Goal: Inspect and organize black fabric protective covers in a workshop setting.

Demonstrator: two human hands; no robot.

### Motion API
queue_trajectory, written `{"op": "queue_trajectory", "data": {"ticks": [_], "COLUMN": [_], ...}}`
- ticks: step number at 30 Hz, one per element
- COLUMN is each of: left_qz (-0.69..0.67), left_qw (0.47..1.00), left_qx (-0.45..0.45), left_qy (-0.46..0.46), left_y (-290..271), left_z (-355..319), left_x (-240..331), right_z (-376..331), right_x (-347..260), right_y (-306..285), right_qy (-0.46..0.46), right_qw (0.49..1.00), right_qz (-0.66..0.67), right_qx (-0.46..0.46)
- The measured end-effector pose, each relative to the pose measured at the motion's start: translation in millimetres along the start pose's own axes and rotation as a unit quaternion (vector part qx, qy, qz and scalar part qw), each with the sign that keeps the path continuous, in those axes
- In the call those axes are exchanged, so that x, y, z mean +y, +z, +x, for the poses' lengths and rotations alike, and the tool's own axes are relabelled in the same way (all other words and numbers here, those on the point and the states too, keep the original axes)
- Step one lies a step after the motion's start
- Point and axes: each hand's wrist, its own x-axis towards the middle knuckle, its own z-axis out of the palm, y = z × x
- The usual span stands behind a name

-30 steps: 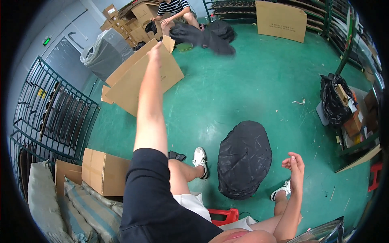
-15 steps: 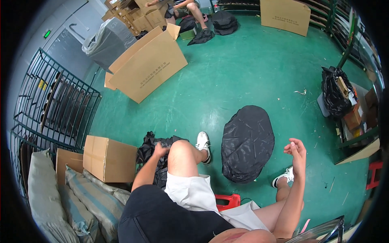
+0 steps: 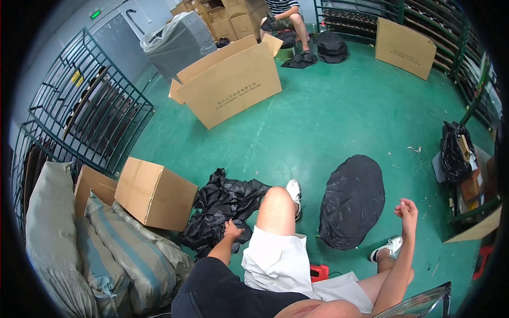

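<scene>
To my left a crumpled heap of thin black fabric (image 3: 225,199) lies on the floor against a cardboard box. My left hand (image 3: 232,230) is down at its near edge, fingers reaching over the cloth; whether they touch it is hard to tell. Raised above my right foot, my right hand (image 3: 406,210) holds nothing visible, its fingers loosely bent and apart. A flat-topped stack of black fabric pieces, oval in outline (image 3: 352,201), lies on the floor between my feet.
Beside the heap stand a closed cardboard box (image 3: 154,191) and several woven sacks (image 3: 130,249). A large open carton (image 3: 233,87) is farther off, near a grey bin (image 3: 183,45). Under me is a red stool (image 3: 319,272). A seated person (image 3: 283,13) is at the back.
My view has swung to the left. My left hand has gone lower over the black heap. The fingers of my right hand are more bent than before.
</scene>
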Motion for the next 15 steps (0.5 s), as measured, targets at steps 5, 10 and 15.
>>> {"op": "queue_trajectory", "data": {"ticks": [5, 10, 15], "left_qz": [-0.007, -0.006, -0.003], "left_qw": [1.0, 0.998, 0.993], "left_qx": [-0.031, -0.048, -0.105], "left_qy": [0.002, 0.037, 0.058], "left_y": [15, 33, 62], "left_z": [15, 22, 43], "left_x": [7, 5, -10], "right_z": [-17, -54, -88], "right_x": [4, 14, 20], "right_y": [-13, -56, -104], "right_qy": [0.005, 0.003, 0.005], "right_qw": [0.999, 0.993, 0.96], "right_qz": [-0.022, -0.111, -0.273], "right_qx": [0.028, 0.039, 0.063]}}
